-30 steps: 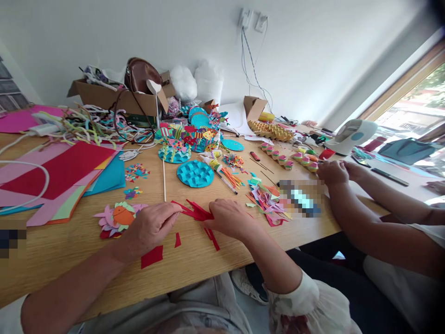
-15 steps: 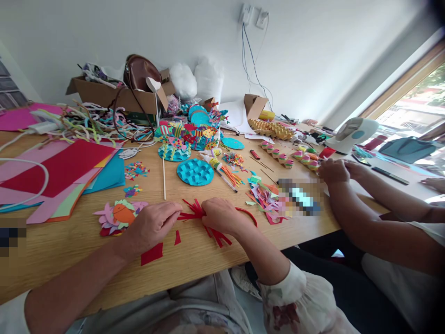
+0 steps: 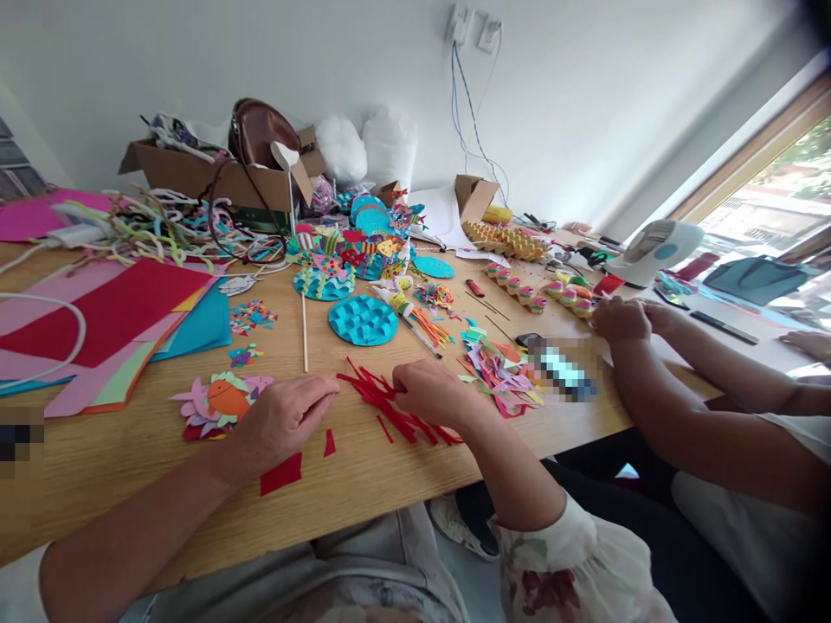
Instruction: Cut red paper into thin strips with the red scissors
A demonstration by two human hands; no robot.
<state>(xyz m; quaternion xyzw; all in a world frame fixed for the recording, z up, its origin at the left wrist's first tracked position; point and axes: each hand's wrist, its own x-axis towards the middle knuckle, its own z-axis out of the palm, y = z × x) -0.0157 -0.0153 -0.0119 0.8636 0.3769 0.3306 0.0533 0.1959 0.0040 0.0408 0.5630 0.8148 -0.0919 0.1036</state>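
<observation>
My right hand (image 3: 429, 394) is closed on a bundle of thin red paper strips (image 3: 371, 389) lying on the wooden table (image 3: 363, 480). The strips fan out to the left of my fingers and trail under my wrist to the right. My left hand (image 3: 280, 421) rests on the table just left of the bundle, its fingers curled together, and I see nothing in them. Two red paper scraps (image 3: 283, 473) lie below my left hand. A paper flower with an orange centre (image 3: 219, 400) sits just left of that hand.
Another person's two hands (image 3: 624, 320) work at the right by a row of small coloured cups (image 3: 525, 297). A stack of coloured sheets (image 3: 117, 324) lies at the left. A blue paper disc (image 3: 363, 320), a wooden stick (image 3: 303, 333), a scrap pile (image 3: 501, 372) and cardboard boxes (image 3: 208, 177) lie beyond.
My right hand has shifted a little right and turned the red strips, which now spread out on both sides of it. My left hand has barely moved.
</observation>
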